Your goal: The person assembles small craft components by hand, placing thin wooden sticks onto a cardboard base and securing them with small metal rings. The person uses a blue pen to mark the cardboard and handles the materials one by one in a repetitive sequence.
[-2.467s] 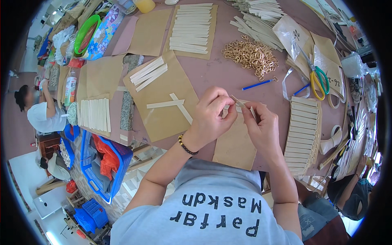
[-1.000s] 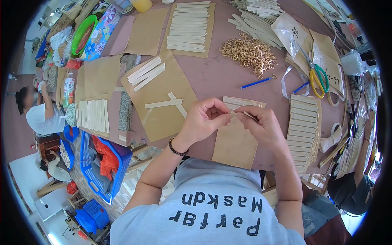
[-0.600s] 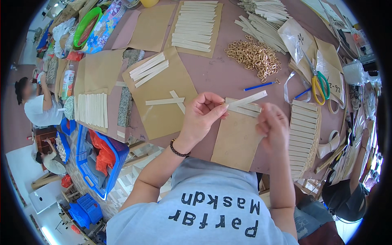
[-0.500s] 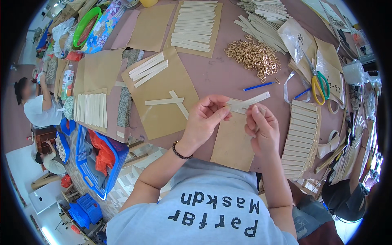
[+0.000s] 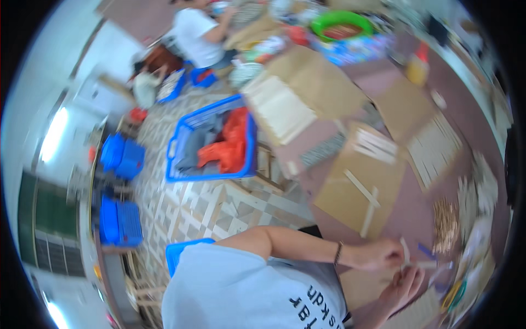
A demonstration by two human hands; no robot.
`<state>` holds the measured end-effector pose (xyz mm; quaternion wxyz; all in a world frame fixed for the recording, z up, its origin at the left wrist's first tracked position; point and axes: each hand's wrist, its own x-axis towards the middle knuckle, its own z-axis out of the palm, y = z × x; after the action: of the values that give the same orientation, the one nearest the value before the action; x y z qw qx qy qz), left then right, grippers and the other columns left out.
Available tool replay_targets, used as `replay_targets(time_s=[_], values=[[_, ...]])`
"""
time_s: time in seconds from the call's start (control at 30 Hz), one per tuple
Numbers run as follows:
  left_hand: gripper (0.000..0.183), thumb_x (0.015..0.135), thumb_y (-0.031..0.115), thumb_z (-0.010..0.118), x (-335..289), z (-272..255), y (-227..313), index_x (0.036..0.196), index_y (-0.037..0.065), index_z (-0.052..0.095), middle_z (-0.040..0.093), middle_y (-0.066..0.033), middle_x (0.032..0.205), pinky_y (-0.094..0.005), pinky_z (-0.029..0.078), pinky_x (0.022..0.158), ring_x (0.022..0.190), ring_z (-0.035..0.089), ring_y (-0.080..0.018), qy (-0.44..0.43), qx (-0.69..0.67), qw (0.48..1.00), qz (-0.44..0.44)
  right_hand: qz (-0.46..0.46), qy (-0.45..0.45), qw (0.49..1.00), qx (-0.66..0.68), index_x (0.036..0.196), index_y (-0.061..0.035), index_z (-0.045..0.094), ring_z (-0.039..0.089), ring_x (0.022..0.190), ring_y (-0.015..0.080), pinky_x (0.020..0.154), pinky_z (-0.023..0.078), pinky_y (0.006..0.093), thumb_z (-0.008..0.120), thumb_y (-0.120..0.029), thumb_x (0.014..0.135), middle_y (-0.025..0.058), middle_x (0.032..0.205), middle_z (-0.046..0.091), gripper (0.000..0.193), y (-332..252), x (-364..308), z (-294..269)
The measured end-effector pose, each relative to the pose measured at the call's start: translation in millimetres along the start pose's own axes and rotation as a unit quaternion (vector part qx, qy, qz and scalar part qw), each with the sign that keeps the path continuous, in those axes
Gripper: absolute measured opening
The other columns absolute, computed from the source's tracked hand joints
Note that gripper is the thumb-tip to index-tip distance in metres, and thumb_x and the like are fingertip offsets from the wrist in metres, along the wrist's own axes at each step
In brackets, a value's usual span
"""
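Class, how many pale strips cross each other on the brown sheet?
2. One strip slants across the middle of the brown sheet; a steeper strip crosses near its lower right end. Anything directly beneath them would be hidden.

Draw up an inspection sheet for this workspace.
Surface: mauve tabletop, brown sheets and pale strips spread across it.
Job's things: pale strip at the hands; brown sheet before the person; crossed strips on another sheet.
Clutter: gold-coloured ring pile, blue pen, scissors, green basin.
Hands: left hand and right hand close together; grip too blurred to tell.
Cables: nothing seen.
Surroundings: blue basket beside table, patterned floor, two other people.
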<state>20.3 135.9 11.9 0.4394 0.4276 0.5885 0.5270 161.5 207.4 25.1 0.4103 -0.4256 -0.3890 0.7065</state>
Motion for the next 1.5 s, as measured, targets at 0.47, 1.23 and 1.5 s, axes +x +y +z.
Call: replay_targets(time_s=[0.47, 1.23, 1.5], values=[[0.035, 0.075, 0.020, 0.068, -36.5, -1.9, -11.7, 0.104, 0.003, 0.061, 0.058, -0.0139, 0.106, -0.0464, 0.044, 0.091, 0.106, 0.055, -0.0328, 0.007, 0.328, 0.922, 0.205, 0.012, -0.083, 0.971, -0.222, 0.098, -0.0020, 0.059, 0.052, 0.071, 0.0075, 0.063, 0.040, 0.0220, 0.059, -0.011, 0.096, 0.0012, 0.082, 0.057, 0.010, -26.5, 44.9, -48.9], [0.044, 0.082, 0.023, 0.070, -49.5, -11.7, 1.1, 0.119, 0.002, 0.058, 0.048, -0.0183, 0.138, -0.0506, 0.033, 0.106, 0.130, 0.042, -0.0347, -0.017, 0.455, 0.875, 0.162, 0.196, -0.269, 0.825, -0.456, 0.093, -0.0006, 0.069, 0.051, 0.050, 0.0075, 0.047, 0.041, 0.0258, 0.062, -0.017, 0.093, 0.0025, 0.064, 0.061, 0.018, -43.2, 48.6, 6.5], [0.041, 0.085, 0.027, 0.067, -46.0, -10.4, 5.1, 0.117, 0.003, 0.059, 0.042, -0.0191, 0.148, -0.0537, 0.024, 0.111, 0.139, 0.036, -0.0326, -0.040, 0.503, 0.851, 0.144, 0.181, -0.260, 0.829, -0.462, 0.092, -0.0002, 0.069, 0.053, 0.056, 0.0087, 0.052, 0.042, 0.0279, 0.064, -0.015, 0.090, 0.0037, 0.066, 0.063, 0.016, -45.8, 48.7, 3.1]])
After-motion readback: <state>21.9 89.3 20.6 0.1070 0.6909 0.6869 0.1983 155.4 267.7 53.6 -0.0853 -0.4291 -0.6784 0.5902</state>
